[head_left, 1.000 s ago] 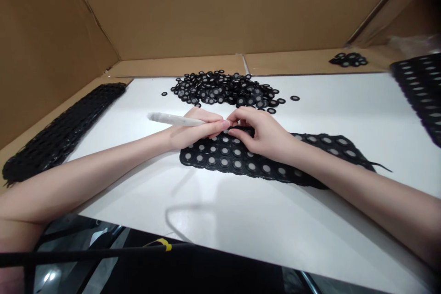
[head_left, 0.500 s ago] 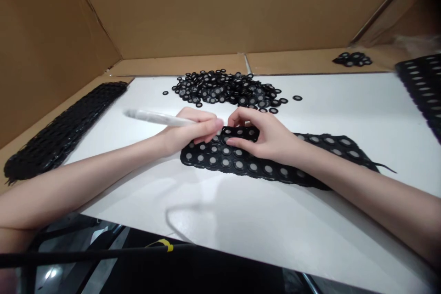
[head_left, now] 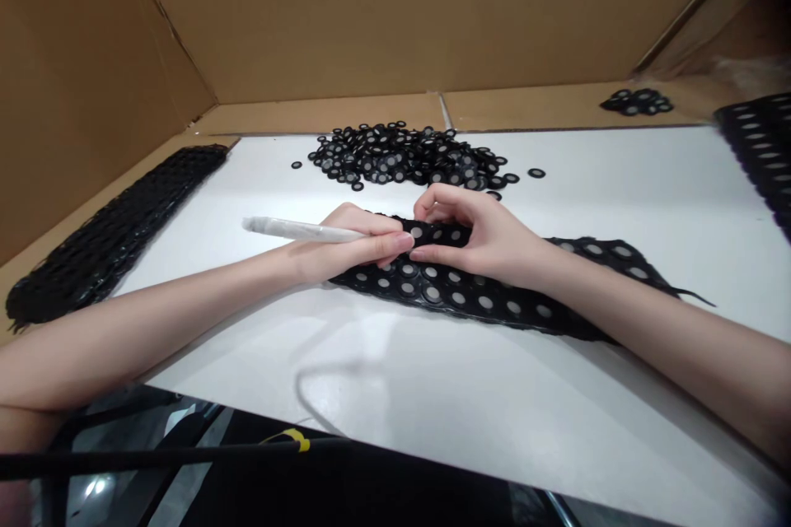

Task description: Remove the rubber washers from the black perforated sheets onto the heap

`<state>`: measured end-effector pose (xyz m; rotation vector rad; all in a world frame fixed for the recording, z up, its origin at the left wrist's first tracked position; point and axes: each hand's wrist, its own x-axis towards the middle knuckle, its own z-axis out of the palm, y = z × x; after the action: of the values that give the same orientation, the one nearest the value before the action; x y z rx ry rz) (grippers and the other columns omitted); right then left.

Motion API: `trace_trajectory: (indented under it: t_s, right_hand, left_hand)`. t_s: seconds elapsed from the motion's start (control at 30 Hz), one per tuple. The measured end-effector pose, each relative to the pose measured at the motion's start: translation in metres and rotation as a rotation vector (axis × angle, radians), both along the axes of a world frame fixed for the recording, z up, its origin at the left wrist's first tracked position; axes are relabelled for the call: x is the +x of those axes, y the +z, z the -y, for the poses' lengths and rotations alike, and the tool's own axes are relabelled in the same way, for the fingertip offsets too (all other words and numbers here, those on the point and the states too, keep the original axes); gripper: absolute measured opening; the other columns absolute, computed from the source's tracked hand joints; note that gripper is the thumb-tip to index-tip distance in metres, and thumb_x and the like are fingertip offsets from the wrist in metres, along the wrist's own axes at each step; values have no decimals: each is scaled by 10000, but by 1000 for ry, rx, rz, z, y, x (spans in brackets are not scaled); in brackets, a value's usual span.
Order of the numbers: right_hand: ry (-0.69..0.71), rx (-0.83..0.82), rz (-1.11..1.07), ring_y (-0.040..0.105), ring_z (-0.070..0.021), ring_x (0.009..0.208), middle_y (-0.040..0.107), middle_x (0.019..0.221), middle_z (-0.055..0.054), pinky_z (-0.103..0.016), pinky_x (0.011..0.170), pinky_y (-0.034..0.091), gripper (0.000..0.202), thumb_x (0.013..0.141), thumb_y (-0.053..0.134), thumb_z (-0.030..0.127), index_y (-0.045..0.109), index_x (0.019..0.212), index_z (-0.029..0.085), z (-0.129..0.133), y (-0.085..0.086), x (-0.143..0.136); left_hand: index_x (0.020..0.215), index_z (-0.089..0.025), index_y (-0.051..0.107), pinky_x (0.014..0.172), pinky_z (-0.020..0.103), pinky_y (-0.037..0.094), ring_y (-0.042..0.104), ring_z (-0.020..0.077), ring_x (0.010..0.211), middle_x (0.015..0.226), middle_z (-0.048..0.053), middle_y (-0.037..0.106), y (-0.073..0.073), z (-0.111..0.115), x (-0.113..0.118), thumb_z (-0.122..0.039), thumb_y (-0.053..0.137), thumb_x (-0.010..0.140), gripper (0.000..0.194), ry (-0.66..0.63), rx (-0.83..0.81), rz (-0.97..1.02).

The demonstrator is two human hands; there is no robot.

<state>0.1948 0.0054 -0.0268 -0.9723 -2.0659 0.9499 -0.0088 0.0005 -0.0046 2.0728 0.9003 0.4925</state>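
Cardboard walls (head_left: 395,16) stand beyond a white tabletop (head_left: 463,403). On it lies a black dotted strip (head_left: 485,302), its left end under the left hand (head_left: 358,239) — which grasps a white pen-like tool (head_left: 284,229) — while the right hand (head_left: 488,230) pinches the strip's far edge; a disc pile (head_left: 395,156) sits farther back.

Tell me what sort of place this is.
Probably a workstation for small parts, perhaps in a workshop: a white tabletop holds a heap of black-rimmed discs and a black strip dotted with pale circles.
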Motion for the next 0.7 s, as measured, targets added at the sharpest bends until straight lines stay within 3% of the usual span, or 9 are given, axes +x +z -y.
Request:
trace_trajectory:
  t_s: [0.37, 0.6, 0.7]
  right_hand:
    - [30, 80, 14, 585, -169, 755, 589, 809, -7, -299, 716, 476, 236, 659, 711, 228, 507, 775, 206, 2, 1, -1]
    - [40, 79, 14, 580, -169, 784, 586, 827, -6, -310, 762, 479, 228, 662, 688, 195, 498, 787, 207, 3, -1, -2]
    - [27, 103, 39, 573, -176, 810, 579, 833, -3, -310, 773, 469, 256, 672, 696, 225, 485, 816, 211, 2, -3, 0]
  left_hand:
    - [475, -158, 421, 527, 246, 304, 364, 79, 481, 473, -31, 400, -2, -1, 2, -318, 458, 889, 446, -148, 81, -12]
    - [460, -171, 438, 542, 271, 324, 399, 112, 504, 463, 2, 436, -7, 1, 0, -350, 448, 887, 464, -157, 138, -21]
    - [498, -162, 482, 557, 255, 331, 422, 104, 528, 496, -6, 455, -5, -1, -3, -353, 460, 888, 435, -122, 81, -37]
